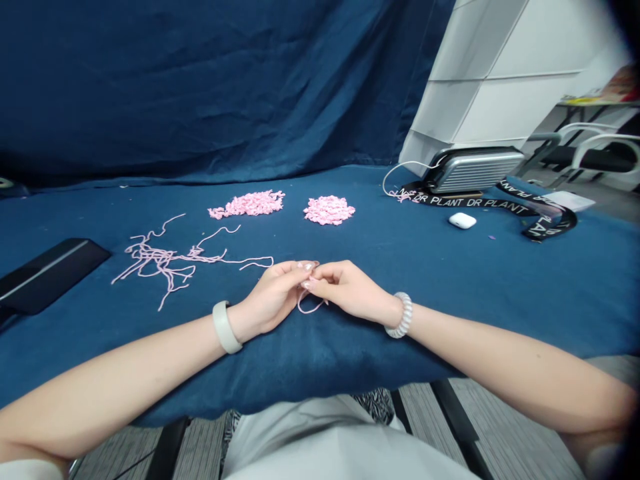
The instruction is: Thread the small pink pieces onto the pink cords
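My left hand (277, 293) and my right hand (349, 288) meet fingertip to fingertip just above the near part of the blue cloth. Both are closed in a pinch on a pink strand of yarn (311, 311), which hangs below the fingers in a small loop. The part between the fingertips is hidden. Left of my left hand lies a loose tangle of pale pink yarn pieces (165, 259). Beyond my hands sit two heaps of small pink knotted bits: a longer heap (253, 204) and a rounder heap (329, 210).
A dark flat object (53, 273) lies at the left. At the back right are a silver ribbed case (475, 170) with a white cable, a black lettered strap (460, 202) and a white earbud case (462, 221). Blue cloth (410, 267) covers the table; a blue curtain (200, 87) hangs behind.
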Available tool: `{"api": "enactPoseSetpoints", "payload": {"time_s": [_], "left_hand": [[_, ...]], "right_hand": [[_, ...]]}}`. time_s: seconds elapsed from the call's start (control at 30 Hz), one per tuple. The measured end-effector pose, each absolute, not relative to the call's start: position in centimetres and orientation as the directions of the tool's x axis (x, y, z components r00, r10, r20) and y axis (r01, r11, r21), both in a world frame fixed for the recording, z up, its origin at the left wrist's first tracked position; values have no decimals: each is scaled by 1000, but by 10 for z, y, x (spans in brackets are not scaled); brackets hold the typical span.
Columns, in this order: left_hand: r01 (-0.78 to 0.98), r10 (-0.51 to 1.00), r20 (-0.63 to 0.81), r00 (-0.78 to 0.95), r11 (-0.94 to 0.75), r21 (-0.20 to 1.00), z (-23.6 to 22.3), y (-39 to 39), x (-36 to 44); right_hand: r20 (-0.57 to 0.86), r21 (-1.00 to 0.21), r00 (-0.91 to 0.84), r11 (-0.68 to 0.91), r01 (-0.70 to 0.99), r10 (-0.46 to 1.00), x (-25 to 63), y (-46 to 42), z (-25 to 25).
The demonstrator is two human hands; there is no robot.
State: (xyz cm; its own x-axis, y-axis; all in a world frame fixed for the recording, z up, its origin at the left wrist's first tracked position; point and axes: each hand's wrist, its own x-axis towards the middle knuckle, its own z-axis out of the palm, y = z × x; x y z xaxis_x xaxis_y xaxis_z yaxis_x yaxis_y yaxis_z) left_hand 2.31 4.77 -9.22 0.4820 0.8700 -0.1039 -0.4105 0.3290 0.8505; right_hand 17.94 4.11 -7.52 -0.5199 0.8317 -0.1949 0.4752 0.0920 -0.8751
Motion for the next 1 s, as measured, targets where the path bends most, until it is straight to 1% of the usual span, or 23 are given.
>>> {"api": "enactPoseSetpoints", "payload": {"time_s": [0.23,0.33,0.43,0.57,0.73,0.9,1.0], "left_hand": [[-393,875,-124,468,331,858,-91,48,23],[-395,882,-147,447,342,852,-91,47,22],[-414,894,-139,425,329,849,-90,48,22],[-456,934,-101,343,259,851,-87,50,23],[-486,944,20,328,151,861,-73,49,24],[-474,943,58,327,111,874,-60,45,23],[-442,941,82,328,76,894,-56,43,22]], "right_hand": [[-170,-880,-517,107,463,839,179,42,-78],[-153,-872,-520,132,471,840,180,42,-77],[-146,-853,-532,166,495,834,182,41,-75],[-132,-852,-556,193,487,821,186,41,-72],[-133,-841,-600,230,489,789,188,39,-71],[-106,-785,-643,334,523,758,188,36,-71],[-57,-748,-682,422,513,729,189,37,-73]]}}
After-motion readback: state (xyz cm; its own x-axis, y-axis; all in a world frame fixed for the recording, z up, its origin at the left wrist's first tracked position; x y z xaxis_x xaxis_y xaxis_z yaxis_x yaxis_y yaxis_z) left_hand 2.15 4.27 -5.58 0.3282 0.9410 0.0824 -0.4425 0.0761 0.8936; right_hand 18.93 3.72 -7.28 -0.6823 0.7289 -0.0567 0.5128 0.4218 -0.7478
